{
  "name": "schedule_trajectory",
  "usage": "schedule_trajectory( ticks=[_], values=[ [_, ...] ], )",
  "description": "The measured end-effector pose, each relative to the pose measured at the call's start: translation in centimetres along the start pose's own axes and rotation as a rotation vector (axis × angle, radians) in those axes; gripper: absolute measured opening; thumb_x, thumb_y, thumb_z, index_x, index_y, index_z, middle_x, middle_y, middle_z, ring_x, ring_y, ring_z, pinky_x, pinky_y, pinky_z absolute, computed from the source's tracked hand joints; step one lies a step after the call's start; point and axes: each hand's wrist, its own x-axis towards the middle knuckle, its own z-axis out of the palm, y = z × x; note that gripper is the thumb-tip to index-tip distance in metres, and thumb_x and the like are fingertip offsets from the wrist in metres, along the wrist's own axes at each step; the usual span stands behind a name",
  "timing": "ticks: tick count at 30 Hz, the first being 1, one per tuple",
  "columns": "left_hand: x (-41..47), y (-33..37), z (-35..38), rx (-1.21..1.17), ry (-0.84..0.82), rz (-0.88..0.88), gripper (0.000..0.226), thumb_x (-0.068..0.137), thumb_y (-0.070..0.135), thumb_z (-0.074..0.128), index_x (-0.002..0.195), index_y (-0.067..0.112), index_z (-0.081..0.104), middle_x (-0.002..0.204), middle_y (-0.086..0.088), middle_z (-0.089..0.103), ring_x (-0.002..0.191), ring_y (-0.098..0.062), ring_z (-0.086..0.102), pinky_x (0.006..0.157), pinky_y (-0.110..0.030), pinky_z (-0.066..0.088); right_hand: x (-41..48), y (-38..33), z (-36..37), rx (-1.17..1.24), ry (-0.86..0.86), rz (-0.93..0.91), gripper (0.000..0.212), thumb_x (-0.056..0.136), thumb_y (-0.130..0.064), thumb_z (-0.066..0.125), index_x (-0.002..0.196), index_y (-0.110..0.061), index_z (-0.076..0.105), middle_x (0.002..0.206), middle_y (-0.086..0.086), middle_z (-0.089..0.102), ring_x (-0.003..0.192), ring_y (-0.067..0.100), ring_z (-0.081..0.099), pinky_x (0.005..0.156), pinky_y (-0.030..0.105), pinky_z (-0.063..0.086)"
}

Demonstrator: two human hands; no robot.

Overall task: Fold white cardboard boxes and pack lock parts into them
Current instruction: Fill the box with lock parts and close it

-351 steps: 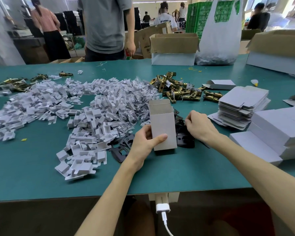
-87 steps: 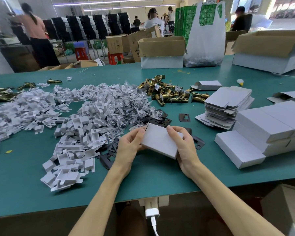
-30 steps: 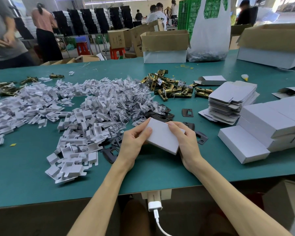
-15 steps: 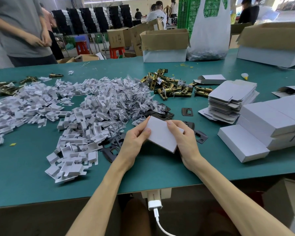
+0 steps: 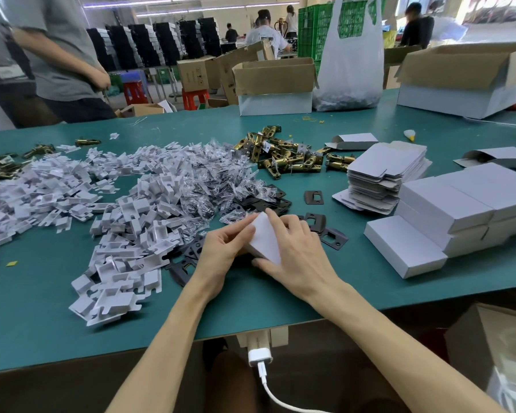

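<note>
A small white cardboard box (image 5: pixel 265 239) lies tilted between both hands just above the green table (image 5: pixel 42 317). My left hand (image 5: pixel 224 248) grips its left end, fingers along the top. My right hand (image 5: pixel 298 251) covers its right side, with the thumb under the near edge. Black strike plates (image 5: pixel 314 197) lie around and under the hands. Brass latch bodies (image 5: pixel 286 158) are heaped farther back. Flat box blanks (image 5: pixel 388 168) are stacked at the right, beside finished white boxes (image 5: pixel 459 216).
A wide heap of white cardboard inserts (image 5: pixel 72 198) and clear screw bags (image 5: pixel 212 177) fills the left and middle. Open cartons (image 5: pixel 276 84) and a plastic bag (image 5: pixel 352 61) stand at the far edge. A person in grey (image 5: pixel 60 55) stands at the far left.
The box has tipped more edge-on, and my right hand has slid over its top and right side. The person in grey has come further into view at the far left.
</note>
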Motion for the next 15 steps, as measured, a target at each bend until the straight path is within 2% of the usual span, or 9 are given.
schedule_trajectory(
  ticks=[3,7,9,11,15],
  values=[
    [-0.2,0.2,0.2,0.015,-0.03,-0.011,0.036,0.096,0.033,0.068,0.126,0.014,0.076,0.111,-0.013,0.078,0.1,-0.021,0.072,0.087,-0.034,0.061,-0.1,-0.6,-0.8,-0.025,-0.037,0.01,0.079,0.094,-0.051,0.059,0.159,-0.026,0.023,0.133,0.006,0.041,0.119,0.029,0.043,0.097,0.042,0.043],
    [-0.1,0.2,0.3,0.01,-0.006,0.002,0.034,0.106,0.029,0.056,0.12,0.005,0.076,0.117,-0.014,0.077,0.113,-0.03,0.073,0.089,-0.041,0.062,-0.2,0.2,-3.5,-0.019,-0.007,0.086,0.071,0.097,-0.059,0.051,0.156,-0.024,0.031,0.127,0.009,0.044,0.116,0.03,0.046,0.094,0.045,0.048],
    [-0.1,0.1,0.3,0.047,-0.008,0.007,0.033,0.108,0.025,0.054,0.118,0.004,0.076,0.116,-0.013,0.078,0.112,-0.029,0.074,0.085,-0.037,0.063,0.1,1.8,-5.4,-0.073,0.046,0.16,0.071,0.097,-0.062,0.048,0.154,-0.021,0.035,0.126,0.012,0.047,0.116,0.032,0.047,0.095,0.047,0.049],
    [-0.1,0.1,0.3,0.085,-0.023,0.019,0.032,0.109,0.023,0.053,0.116,0.003,0.077,0.116,-0.011,0.078,0.11,-0.028,0.074,0.084,-0.035,0.063,0.5,4.0,-7.3,-0.16,0.059,0.262,0.068,0.097,-0.056,0.053,0.151,-0.018,0.039,0.128,0.016,0.047,0.116,0.036,0.047,0.096,0.049,0.047],
    [-0.1,0.1,0.4,0.12,-0.025,0.011,0.031,0.109,0.019,0.051,0.112,0.002,0.078,0.112,-0.01,0.079,0.107,-0.028,0.075,0.084,-0.036,0.063,0.0,8.4,-9.6,-0.359,-0.025,0.454,0.058,0.099,-0.05,0.051,0.143,-0.013,0.044,0.133,0.024,0.046,0.123,0.042,0.045,0.096,0.05,0.047]
  ],
)
